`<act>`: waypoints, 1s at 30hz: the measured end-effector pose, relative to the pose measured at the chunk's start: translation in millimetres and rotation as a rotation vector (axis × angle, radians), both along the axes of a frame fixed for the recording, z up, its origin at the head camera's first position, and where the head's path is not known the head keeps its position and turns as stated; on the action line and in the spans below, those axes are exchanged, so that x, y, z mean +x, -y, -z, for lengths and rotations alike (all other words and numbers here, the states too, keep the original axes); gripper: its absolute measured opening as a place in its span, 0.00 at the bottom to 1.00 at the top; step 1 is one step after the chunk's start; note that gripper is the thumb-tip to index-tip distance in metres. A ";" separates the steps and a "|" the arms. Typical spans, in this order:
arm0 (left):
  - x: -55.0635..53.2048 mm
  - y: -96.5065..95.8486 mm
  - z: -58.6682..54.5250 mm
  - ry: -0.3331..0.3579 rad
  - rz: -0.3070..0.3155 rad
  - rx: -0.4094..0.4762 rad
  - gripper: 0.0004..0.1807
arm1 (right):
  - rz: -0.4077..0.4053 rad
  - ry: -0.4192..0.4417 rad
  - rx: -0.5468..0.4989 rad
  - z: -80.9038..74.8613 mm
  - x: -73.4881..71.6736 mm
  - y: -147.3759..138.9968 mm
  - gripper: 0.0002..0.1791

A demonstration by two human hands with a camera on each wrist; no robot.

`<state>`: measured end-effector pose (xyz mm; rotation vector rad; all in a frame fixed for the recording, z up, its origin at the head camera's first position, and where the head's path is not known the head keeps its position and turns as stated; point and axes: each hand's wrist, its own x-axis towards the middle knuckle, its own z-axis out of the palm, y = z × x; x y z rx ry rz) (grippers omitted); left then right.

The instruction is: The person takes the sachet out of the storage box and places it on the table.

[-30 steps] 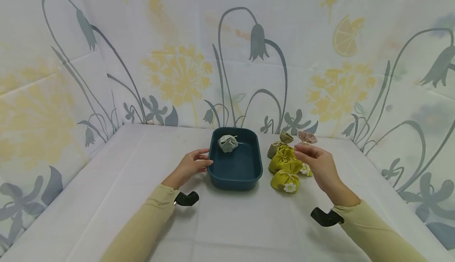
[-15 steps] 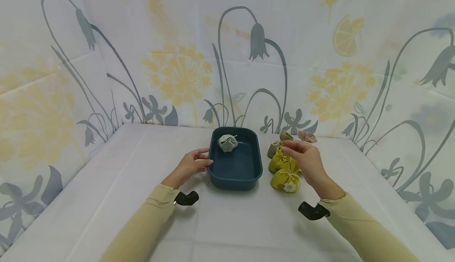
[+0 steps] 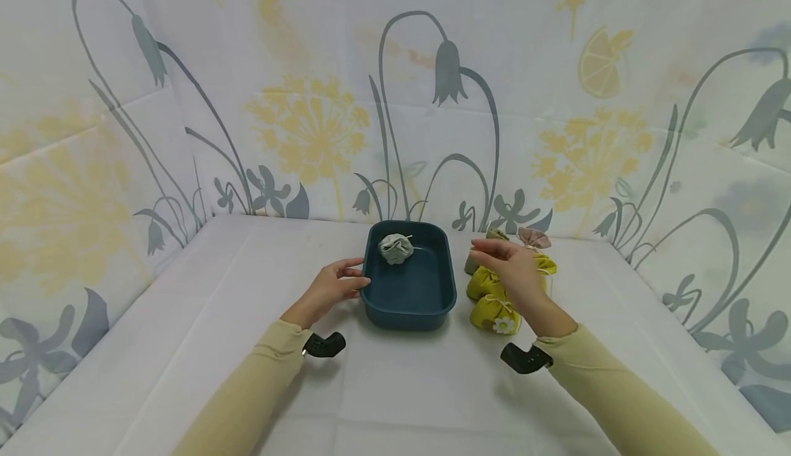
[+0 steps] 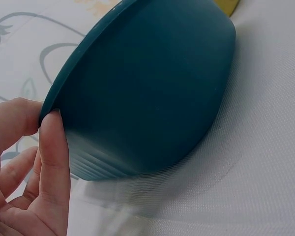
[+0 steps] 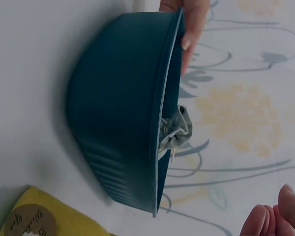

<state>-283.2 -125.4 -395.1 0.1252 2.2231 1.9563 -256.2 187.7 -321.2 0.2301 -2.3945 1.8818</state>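
My left hand [image 3: 330, 290] pinches the left rim of a dark teal plastic tub [image 3: 408, 321]; the left wrist view shows its thumb and a finger at the edge. A grey-green cloth drawstring pouch [image 3: 395, 249] lies inside, at the far left. My right hand [image 3: 518, 274] hovers to the right of the tub, above a cluster of pouches, its fingertips loosely drawn together. Nothing shows between the fingers [image 5: 270, 221] and thumb in the right wrist view. It partly hides a khaki pouch [image 3: 497, 234] and yellow-green pouches [image 3: 497, 316], the nearest with a white flower.
A pink pouch [image 3: 534, 237] stands at the back of the cluster. White cloth [image 3: 408, 387] covers the table, and a flower-printed curtain [image 3: 309, 133] rises behind and on both sides. Each wrist wears a black camera mount [image 3: 525, 358].
My right hand has moved left from beside the pink pouch, across the cluster toward the tub. The left hand, the tub and the pouches have stayed in place.
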 end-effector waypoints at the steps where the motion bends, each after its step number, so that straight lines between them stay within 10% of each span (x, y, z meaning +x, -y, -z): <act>1: -0.1 -0.1 0.2 0.003 -0.003 0.002 0.32 | -0.006 0.002 -0.012 0.1 -0.8 1.7 0.22; 30: -1.7 -2.2 0.0 0.022 -0.020 -0.016 0.32 | -0.052 -0.018 0.028 -9.7 -37.1 67.3 0.17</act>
